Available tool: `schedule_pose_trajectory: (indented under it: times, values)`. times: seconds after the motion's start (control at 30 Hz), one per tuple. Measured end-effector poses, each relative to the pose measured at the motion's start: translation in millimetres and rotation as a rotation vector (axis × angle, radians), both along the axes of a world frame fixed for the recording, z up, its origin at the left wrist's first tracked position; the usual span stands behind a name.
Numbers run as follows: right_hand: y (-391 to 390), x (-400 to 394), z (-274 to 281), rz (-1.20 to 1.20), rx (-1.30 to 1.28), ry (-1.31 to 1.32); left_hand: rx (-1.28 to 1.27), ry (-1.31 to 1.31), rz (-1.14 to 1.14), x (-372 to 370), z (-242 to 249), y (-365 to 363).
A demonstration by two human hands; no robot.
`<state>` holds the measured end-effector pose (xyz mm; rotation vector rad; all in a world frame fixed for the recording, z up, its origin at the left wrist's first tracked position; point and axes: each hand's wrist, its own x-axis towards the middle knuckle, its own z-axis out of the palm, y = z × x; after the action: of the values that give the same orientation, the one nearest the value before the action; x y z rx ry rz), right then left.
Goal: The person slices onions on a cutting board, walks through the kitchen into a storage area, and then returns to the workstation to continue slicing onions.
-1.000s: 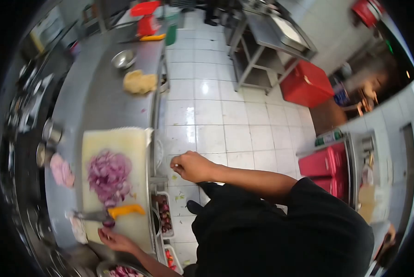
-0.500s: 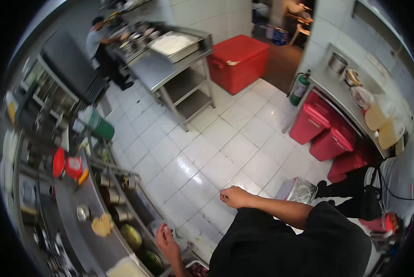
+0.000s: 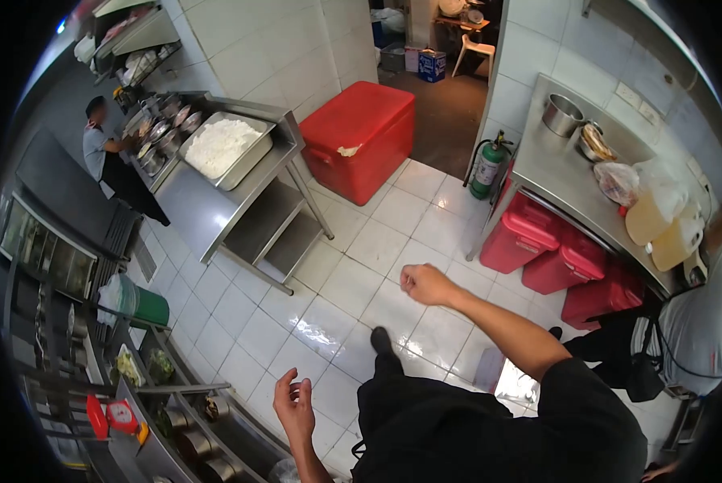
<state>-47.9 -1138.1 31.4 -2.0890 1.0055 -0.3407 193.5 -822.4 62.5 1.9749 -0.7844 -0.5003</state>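
My left hand [image 3: 294, 402] hangs over the floor at the lower middle. Its fingers are loosely bent and apart, with nothing between them. The nearest thing to it is the steel counter and its row of containers [image 3: 192, 444] at lower left. Ahead of my body, above the white tiles, my right hand [image 3: 425, 284] is curled into a loose fist, and no object shows in it. One dark shoe [image 3: 383, 341] of mine is stretched forward on the floor.
A steel table [image 3: 204, 211] bears a tray of white powder [image 3: 226, 149]. Beside it stands a red cooler [image 3: 357, 137]. A fire extinguisher [image 3: 486, 169] and red bins [image 3: 522, 233] line the right. One person [image 3: 111, 157] works at far left; another [image 3: 687, 330] stands close right.
My view has moved forward and swung right, so the cooler and doorway sit further left. A foot has come forward. Both hands have shifted in the view, the right one upward.
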Motion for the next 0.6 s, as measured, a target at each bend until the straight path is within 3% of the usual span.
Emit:
schedule_pose_trajectory:
  times: [0.17, 0.23, 0.33, 0.43, 0.5, 0.6]
  values:
    - [-111.9, -28.8, -62.6, -0.117, -0.056, 0.270, -0.028, 0.095, 0.018, 55.9, -19.8, -127.9]
    - [-120.3, -61.1, -59.6, -0.252, 0.088, 0.359, -0.050, 0.164, -0.005, 74.1, -24.2, -199.7]
    - [-113.3, -122.5, -74.1, -0.492, 0.230, 0.343, -0.168, 0.080, -0.309, 80.0, -11.5, -337.1]
    - [-94.0, -172.3, -124.0, -0.746, 0.272, 0.287, -0.210, -0.062, -0.643, 44.6, 45.0, -475.1]
    - [-96.3, -168.9, -98.7, -0.983, 0.568, 0.182, -0.218, -0.080, -0.830, 11.0, 66.7, -555.5]
    - [-131.4, -152.1, -93.0, -1.190, 0.711, 0.071, -0.257, -0.068, -1.025, -51.4, 82.9, -659.2]
